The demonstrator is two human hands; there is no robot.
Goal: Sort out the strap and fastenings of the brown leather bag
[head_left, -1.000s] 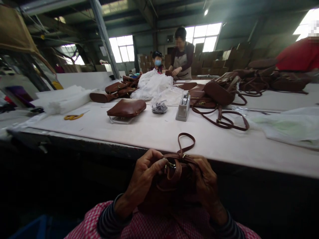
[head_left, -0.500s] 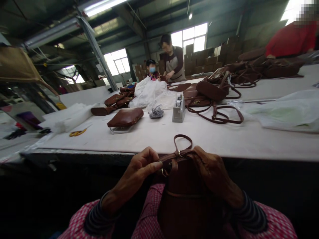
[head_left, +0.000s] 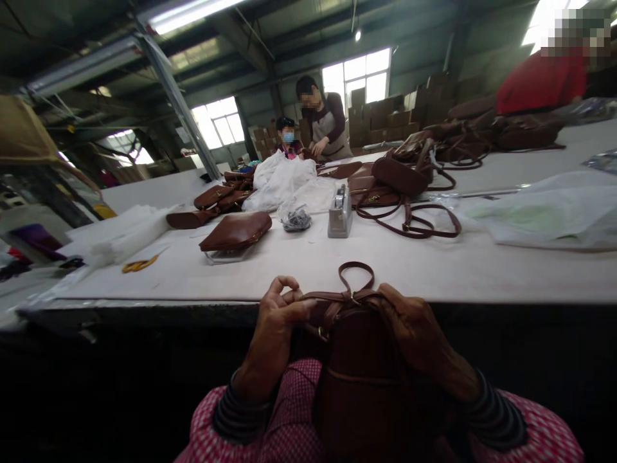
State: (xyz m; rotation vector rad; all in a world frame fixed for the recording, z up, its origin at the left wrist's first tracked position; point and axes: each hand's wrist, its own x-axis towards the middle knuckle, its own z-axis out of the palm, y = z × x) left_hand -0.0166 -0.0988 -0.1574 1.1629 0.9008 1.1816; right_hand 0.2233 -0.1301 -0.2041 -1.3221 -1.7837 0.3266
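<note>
A: Where is the brown bag (head_left: 359,366)?

B: It stands in the person's lap, at the near edge of the table (head_left: 337,270), between the 2 hands.

A: And the hands?

B: The left hand (head_left: 274,328) pinches the strap (head_left: 332,299) near its buckle. The right hand (head_left: 414,328) is closed on the bag's top right corner.

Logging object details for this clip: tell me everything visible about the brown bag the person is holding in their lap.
The brown bag looks like smooth reddish-brown leather, upright in the person's lap just below the table edge. A thin strap loop rises from its top over the table edge, joined at a small brass-coloured fitting, and a light stitched seam crosses its front. The left hand pinches the strap at the top left; the right hand grips the top right. Its lower part is in shadow.
</note>
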